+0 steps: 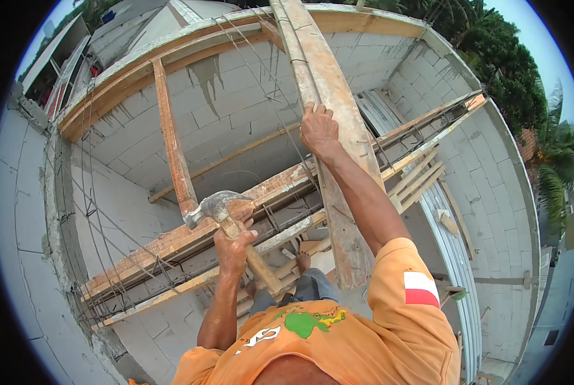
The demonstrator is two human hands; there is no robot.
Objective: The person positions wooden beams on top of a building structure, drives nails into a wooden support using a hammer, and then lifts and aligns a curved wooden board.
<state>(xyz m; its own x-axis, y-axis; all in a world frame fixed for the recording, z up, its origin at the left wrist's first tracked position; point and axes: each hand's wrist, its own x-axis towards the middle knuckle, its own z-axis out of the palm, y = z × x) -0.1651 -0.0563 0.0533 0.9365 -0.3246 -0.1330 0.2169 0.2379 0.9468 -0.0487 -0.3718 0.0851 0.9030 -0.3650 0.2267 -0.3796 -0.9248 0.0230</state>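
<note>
My left hand [234,249] is wrapped round the wooden handle of a claw hammer [217,206], close under its grey metal head. The head is beside the lower end of a wooden crosspiece [173,138], just above the formwork board [139,256]; I cannot tell whether they touch. Farther forward, my right hand [319,130] grips the left edge of a long, wide, cement-stained plank [346,247]. That plank runs from near my body to the far wall and lies across the formwork. Some nails stick out of its face.
Rebar [91,205] stands and slants at the left, with more steel inside the formwork channel. Grey block walls [498,186] surround a drop below. Long metal profiles [457,256] and wooden slats [418,179] are at the right. My feet are partly visible among timbers beneath me.
</note>
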